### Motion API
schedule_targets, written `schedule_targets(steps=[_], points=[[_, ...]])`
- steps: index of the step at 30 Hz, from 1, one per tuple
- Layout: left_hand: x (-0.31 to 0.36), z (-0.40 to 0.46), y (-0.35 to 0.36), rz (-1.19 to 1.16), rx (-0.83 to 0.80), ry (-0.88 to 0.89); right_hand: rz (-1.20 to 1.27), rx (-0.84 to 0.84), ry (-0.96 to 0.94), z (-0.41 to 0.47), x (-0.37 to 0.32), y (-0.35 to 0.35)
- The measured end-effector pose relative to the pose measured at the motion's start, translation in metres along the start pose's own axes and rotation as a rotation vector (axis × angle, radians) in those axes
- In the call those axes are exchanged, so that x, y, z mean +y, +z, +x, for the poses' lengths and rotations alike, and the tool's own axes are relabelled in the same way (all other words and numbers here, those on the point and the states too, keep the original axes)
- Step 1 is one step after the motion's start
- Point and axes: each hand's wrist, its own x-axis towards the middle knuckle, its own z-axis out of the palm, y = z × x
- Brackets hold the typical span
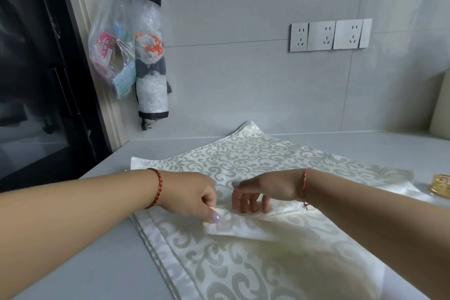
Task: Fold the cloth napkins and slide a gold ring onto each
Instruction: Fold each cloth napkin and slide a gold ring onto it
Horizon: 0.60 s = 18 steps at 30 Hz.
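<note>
Several cream cloth napkins (243, 258) with a pale green scroll pattern lie stacked on the grey counter (80, 251). The top one has a fold running across its middle. My left hand (194, 198) pinches that folded edge between thumb and fingers. My right hand (258, 192) sits just beside it, fingers spread and pointing down onto the same fold. A gold ring (442, 185) stands on the counter at the far right edge, apart from both hands and partly cut off by the frame.
The tiled wall (243, 80) rises right behind the napkins, with a row of sockets (328, 35). Plastic bags and a bag holder (148, 56) hang at the left by a dark glass door (36, 80). A cream object (442, 109) stands at the right.
</note>
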Motion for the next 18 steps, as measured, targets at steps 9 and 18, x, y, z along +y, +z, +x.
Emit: schedule_targets(steps=[9, 18], points=[[-0.005, 0.04, 0.013, -0.78, 0.323, 0.213, 0.064, 0.118, -0.054, 0.008, 0.03, -0.005], [0.0, 0.075, 0.035, -0.872, 0.191, 0.074, 0.347, 0.121, 0.139, -0.016, 0.066, -0.022]])
